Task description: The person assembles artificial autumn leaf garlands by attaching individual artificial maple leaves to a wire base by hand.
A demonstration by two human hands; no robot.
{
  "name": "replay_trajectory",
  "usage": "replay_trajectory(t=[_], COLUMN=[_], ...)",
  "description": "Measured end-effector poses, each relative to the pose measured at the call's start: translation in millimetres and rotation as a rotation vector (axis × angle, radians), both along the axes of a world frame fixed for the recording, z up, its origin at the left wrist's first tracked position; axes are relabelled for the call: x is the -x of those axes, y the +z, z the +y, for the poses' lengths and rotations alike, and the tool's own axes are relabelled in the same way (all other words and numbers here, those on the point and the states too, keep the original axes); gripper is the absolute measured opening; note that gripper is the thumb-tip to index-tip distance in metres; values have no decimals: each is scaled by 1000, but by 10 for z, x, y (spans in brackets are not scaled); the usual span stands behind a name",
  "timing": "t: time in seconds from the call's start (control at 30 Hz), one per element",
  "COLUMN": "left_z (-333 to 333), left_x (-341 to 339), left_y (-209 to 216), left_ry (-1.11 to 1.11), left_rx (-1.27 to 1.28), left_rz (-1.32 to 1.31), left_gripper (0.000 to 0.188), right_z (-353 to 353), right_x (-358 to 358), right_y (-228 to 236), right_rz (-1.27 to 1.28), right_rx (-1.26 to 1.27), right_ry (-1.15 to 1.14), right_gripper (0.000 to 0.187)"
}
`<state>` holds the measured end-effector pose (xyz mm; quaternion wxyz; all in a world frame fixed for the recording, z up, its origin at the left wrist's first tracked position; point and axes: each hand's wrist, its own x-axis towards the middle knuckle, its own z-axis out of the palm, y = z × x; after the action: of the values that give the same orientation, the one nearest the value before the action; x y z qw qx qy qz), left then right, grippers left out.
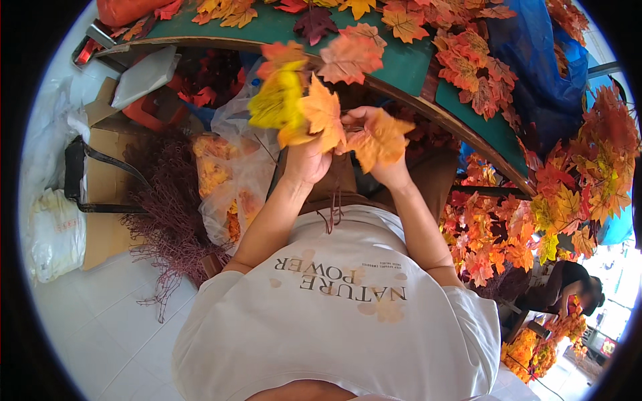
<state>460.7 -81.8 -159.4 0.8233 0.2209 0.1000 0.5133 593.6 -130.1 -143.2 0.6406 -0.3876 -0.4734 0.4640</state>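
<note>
My left hand [306,164] is closed around the lower end of a sprig of artificial maple leaves. A blurred yellow leaf [277,100] and a sharper orange leaf [322,112] fan out above it. Close beside it, my right hand [393,174] has its fingers curled at an orange maple leaf [378,140], which covers much of the palm. Both hands meet over my lap, just in front of the table edge; the stems between the fingers are hidden. A pinkish-red leaf [351,57] shows right behind the sprig; whether it belongs to it I cannot tell.
Loose leaves lie on the curved green table [401,59]. Left stand a cardboard box [107,150], a bundle of dark red bare stems [167,194] and a clear bag of leaves [221,180]. Blue plastic [535,73] and hanging leaf garlands [495,227] fill the right, with another person [565,291] beyond.
</note>
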Motion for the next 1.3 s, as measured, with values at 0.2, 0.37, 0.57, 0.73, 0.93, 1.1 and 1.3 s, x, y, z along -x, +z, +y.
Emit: replay_trajectory(t=[0.2, 0.37, 0.57, 0.73, 0.93, 1.1, 1.3], left_z=[197, 188, 41, 186, 217, 235, 280], left_x=[162, 33, -69, 137, 84, 181, 168], left_y=[217, 73, -41, -48, 153, 222, 272], left_ry=[298, 307, 358, 180, 42, 31, 31], left_rx=[116, 105, 272, 146, 4, -93, -129], left_rz=[-148, 83, 138, 202, 311, 396, 406], left_gripper=[20, 19, 27, 30, 42, 51, 47], right_z=[-74, 213, 502, 1175, 1522, 1558, 1720], right_x=[257, 155, -54, -790, -1262, -1255, -1489], right_y=[110, 171, 363, 678, 626, 761, 962], right_rz=[-436, -806, -1026, -1676, -1995, -1900, -1546], right_rx=[142, -135, -415, -539, -396, -513, -425], right_ry=[130, -201, -232, -644, -350, -574, -727], right_gripper=[30, 12, 19, 36, 28, 24, 16])
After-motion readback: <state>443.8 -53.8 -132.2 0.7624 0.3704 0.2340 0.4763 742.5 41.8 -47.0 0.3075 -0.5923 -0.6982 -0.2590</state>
